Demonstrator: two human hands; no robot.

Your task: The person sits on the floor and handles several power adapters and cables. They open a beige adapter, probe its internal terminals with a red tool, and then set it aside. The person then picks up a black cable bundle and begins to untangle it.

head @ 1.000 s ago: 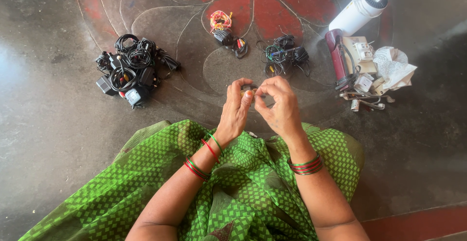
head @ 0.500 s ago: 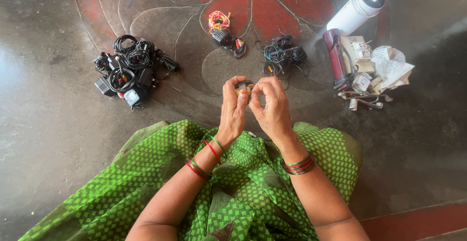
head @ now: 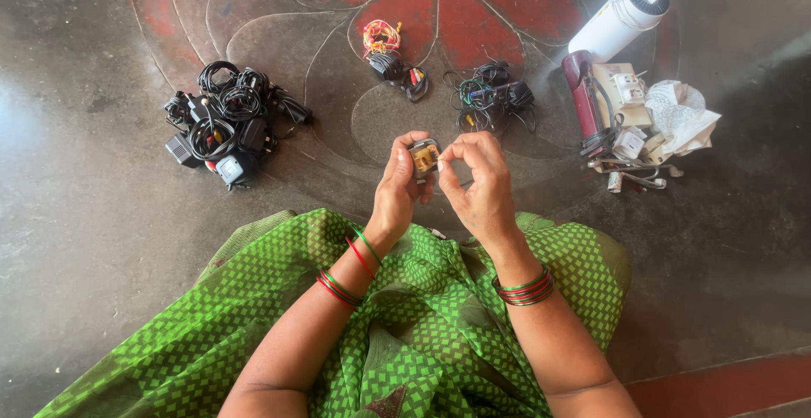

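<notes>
- Left hand (head: 397, 194): raised over the lap, grip closed on a small part (head: 424, 158), thumb on one side, fingers wrapped behind it.
- Part: small, dark-edged, with a yellowish face turned up to the camera (detail too fine to tell more); held in the air between the two hands, above the floor (head: 84, 215) and just beyond the knees.
- Right hand (head: 477, 186): beside the left, thumb and forefinger pinched together at the part's right edge; whether they grip a wire or only touch the part cannot be told. Other fingers curled.
- Bangles (head: 525, 287): red and green, on both wrists.
- Cloth (head: 405, 317): green with a small check print, spread over the lap, filling the lower middle of the view.
- Floor: dark polished stone with a red flower pattern (head: 439, 4) outlined at the top.
- Black pile (head: 226, 122): coiled cables and adapters, on the floor to the left, well apart from the hands.
- Wire bundle (head: 382, 38): red and yellow, with a dark piece just beside it, beyond the hands.
- Dark tangle (head: 494, 95): thin wires and small parts, to the right of the bundle.
- White cylinder (head: 621, 17): lying tilted at top right.
- Maroon item (head: 583, 97): long, below the cylinder, next to pale boxes (head: 623, 93) and crumpled white paper (head: 684, 114).
</notes>
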